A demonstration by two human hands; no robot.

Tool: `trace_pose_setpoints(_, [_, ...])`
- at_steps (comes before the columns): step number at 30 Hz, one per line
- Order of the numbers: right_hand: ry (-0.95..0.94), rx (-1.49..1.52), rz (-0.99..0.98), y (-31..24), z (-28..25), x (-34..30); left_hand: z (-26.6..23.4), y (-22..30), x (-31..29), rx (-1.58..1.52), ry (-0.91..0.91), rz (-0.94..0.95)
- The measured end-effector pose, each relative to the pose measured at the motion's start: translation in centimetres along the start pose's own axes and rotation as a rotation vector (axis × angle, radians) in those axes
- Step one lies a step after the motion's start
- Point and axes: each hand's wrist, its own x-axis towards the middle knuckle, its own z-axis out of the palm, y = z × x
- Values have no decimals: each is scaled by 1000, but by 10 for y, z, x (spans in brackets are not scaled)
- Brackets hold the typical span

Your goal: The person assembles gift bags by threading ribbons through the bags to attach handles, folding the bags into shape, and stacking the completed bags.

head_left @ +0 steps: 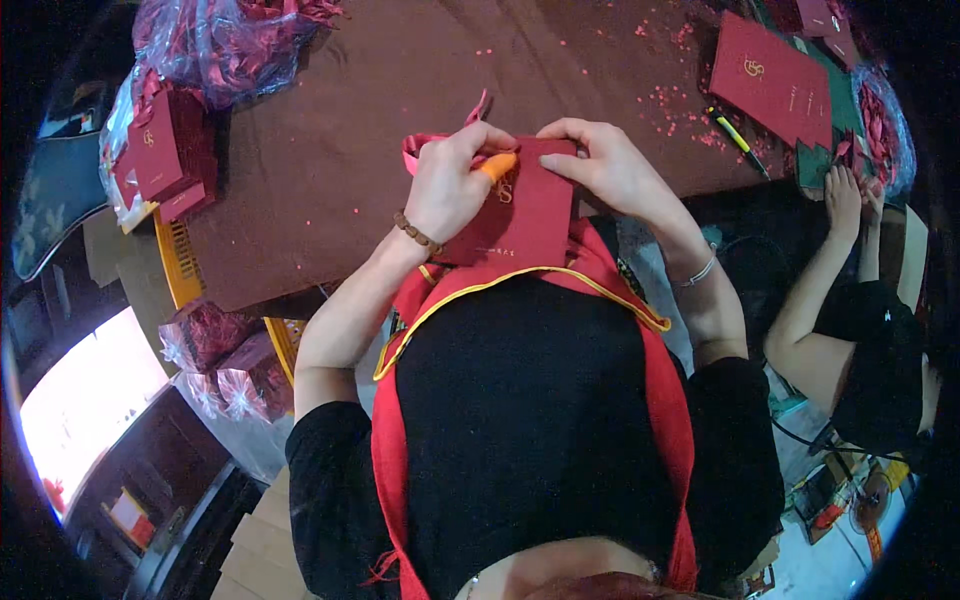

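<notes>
A flat dark-red paper gift bag (535, 220) with a gold emblem lies at the table's near edge, against my apron. My left hand (452, 180) is closed over its upper left, with an orange finger cot (497, 166) on the thumb. A red ribbon (412, 150) loops out left of this hand, and its loose end rises above the knuckles; the fingers pinch it by the bag's top edge, though the exact grip is partly hidden. My right hand (590, 160) holds the top right corner, thumb on the front and fingers behind.
Stacked red bags (170, 150) and a plastic sack of red ribbons (235, 50) stand at left. Right of me are larger red bags (770, 80), a yellow-and-black pen-like tool (737, 140) and scattered red paper dots (680, 115). A co-worker's hands (845, 200) work at far right.
</notes>
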Motion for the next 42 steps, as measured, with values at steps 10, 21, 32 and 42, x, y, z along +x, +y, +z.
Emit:
trace_pose_setpoints(10, [40, -10, -105, -2, 1, 1, 8, 13, -1, 272, 37, 173])
trace_pose_setpoints(21, [87, -4, -215, 3, 6, -3, 7, 13, 3, 27, -109, -92])
trace_pose_setpoints(32, [59, 50, -83, -2, 8, -7, 4, 8, 4, -189, -116, -176])
trace_pose_setpoints(42, [89, 109, -90, 3, 8, -7, 15, 11, 0, -3, -17, -70])
